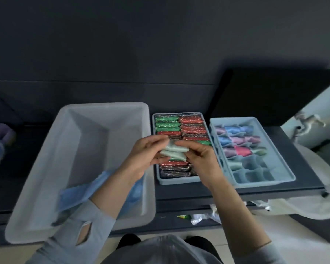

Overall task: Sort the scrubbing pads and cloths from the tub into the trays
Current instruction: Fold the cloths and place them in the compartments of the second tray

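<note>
1. One grey tub (pixel 46 168), left of the hands, holds one blue cloth (pixel 80 189).
2. One tray (pixel 179 181) beneath the hands is packed with green, red and dark scrubbing pads (pixel 192 126).
3. One divided tray (pixel 286 168), right of the hands, holds rolled cloths (pixel 236 140).
4. Left hand (pixel 143 155) and right hand (pixel 202 159) together pinch one pale green cloth (pixel 174 151).

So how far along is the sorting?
Mostly done. The pad tray is packed with pads, and the divided tray is filled except for its near cells. Both hands, left and right, hold a pale green cloth. A blue cloth remains in the tub.
</note>
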`<act>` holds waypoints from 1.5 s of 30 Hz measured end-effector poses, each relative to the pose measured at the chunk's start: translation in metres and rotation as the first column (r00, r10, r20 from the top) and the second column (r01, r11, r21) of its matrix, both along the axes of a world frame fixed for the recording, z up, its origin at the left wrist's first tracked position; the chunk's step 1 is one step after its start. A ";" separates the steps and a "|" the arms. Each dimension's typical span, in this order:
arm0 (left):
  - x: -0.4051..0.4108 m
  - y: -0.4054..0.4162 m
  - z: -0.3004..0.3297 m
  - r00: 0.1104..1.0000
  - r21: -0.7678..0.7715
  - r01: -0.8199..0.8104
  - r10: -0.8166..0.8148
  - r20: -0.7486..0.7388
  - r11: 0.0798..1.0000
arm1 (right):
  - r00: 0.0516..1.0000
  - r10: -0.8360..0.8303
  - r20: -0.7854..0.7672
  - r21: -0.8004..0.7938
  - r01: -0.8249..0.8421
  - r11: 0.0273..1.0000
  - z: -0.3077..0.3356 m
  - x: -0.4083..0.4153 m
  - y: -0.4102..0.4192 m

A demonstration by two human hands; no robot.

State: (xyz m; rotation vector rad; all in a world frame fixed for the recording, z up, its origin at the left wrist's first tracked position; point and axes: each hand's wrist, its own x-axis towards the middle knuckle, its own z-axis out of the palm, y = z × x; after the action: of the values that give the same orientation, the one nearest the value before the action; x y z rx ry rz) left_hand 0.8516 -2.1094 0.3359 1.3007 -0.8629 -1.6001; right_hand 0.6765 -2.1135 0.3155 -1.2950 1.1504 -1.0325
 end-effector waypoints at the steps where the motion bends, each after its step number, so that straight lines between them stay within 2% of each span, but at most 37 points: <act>1: -0.014 -0.001 -0.003 0.999 -0.020 0.014 -0.014 0.034 1.000 | 0.999 0.001 -0.035 0.014 0.000 1.000 0.000 -0.013 0.001; 2: -0.028 -0.003 -0.006 0.997 -0.040 0.024 -0.022 0.070 0.999 | 1.000 0.000 -0.017 0.050 0.001 0.999 0.001 -0.027 0.002; 5: -0.070 -0.006 -0.015 0.991 -0.072 0.046 -0.036 0.131 0.996 | 0.978 -0.021 0.209 0.221 -0.027 0.975 -0.003 -0.070 0.002; 6: -0.083 -0.007 -0.018 0.987 -0.086 0.058 -0.044 0.156 0.995 | 0.970 -0.037 0.240 0.264 -0.029 0.964 -0.005 -0.084 0.002; 8: -0.109 -0.008 -0.025 0.975 -0.123 0.102 -0.075 0.208 0.987 | 0.979 -0.009 0.201 0.296 -0.052 0.954 -0.014 -0.114 0.002; 12: -0.154 -0.008 -0.047 0.892 -0.231 0.229 -0.109 0.438 0.946 | 0.998 0.060 0.029 0.236 -0.065 0.969 -0.027 -0.178 -0.009; 13: -0.164 -0.008 -0.052 0.847 -0.267 0.269 -0.094 0.523 0.925 | 0.999 0.032 -0.039 0.198 -0.024 0.980 -0.029 -0.196 -0.014; 14: -0.173 -0.008 -0.058 0.781 -0.303 0.316 -0.065 0.622 0.899 | 0.985 -0.003 -0.172 0.142 0.028 0.990 -0.030 -0.215 -0.020; 15: -0.181 -0.009 -0.063 0.694 -0.335 0.371 -0.019 0.720 0.866 | 0.937 -0.036 -0.348 0.074 0.065 0.995 -0.033 -0.235 -0.026; 16: -0.188 -0.010 -0.068 0.601 -0.354 0.432 0.029 0.799 0.830 | 0.844 -0.058 -0.533 0.008 0.074 0.997 -0.036 -0.252 -0.030; 17: -0.195 -0.011 -0.073 0.523 -0.363 0.486 0.067 0.849 0.795 | 0.735 -0.076 -0.674 -0.045 0.062 0.997 -0.039 -0.266 -0.034; 18: -0.201 -0.013 -0.078 0.468 -0.360 0.528 0.090 0.879 0.769 | 0.657 -0.084 -0.749 -0.074 0.044 0.996 -0.043 -0.277 -0.038; 25: -0.220 -0.016 -0.104 0.317 -0.325 0.594 0.157 0.935 0.736 | 0.575 0.069 -0.815 0.002 -0.116 0.993 -0.077 -0.273 -0.065; 27: -0.219 -0.015 -0.107 0.299 -0.338 0.599 0.190 0.935 0.726 | 0.551 0.065 -0.832 -0.007 -0.127 0.992 -0.080 -0.272 -0.068; 30: -0.219 -0.015 -0.109 0.289 -0.352 0.603 0.215 0.933 0.716 | 0.403 0.110 -0.909 0.019 -0.223 0.975 -0.073 -0.272 -0.073; 32: -0.219 -0.015 -0.110 0.287 -0.353 0.603 0.219 0.933 0.715 | 0.340 0.105 -0.935 0.010 -0.271 0.963 -0.070 -0.267 -0.075; 40: -0.215 -0.016 -0.110 0.287 -0.325 0.629 0.178 0.941 0.706 | 0.180 0.027 -0.983 -0.012 -0.215 0.976 -0.086 -0.242 -0.067; 43: -0.208 -0.016 -0.102 0.345 -0.313 0.639 0.102 0.933 0.703 | 0.074 -0.013 -0.997 -0.030 -0.230 0.973 -0.077 -0.232 -0.066; 45: -0.194 -0.014 -0.093 0.404 -0.341 0.610 0.090 0.910 0.715 | 0.084 -0.063 -0.994 -0.079 -0.212 0.974 -0.065 -0.220 -0.064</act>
State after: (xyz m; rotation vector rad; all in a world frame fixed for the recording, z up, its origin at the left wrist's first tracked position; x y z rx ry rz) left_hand 0.6575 -2.1230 0.2433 1.4603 -2.2070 -0.4951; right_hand 0.4561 -2.1776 0.2503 -2.3652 1.9732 0.0892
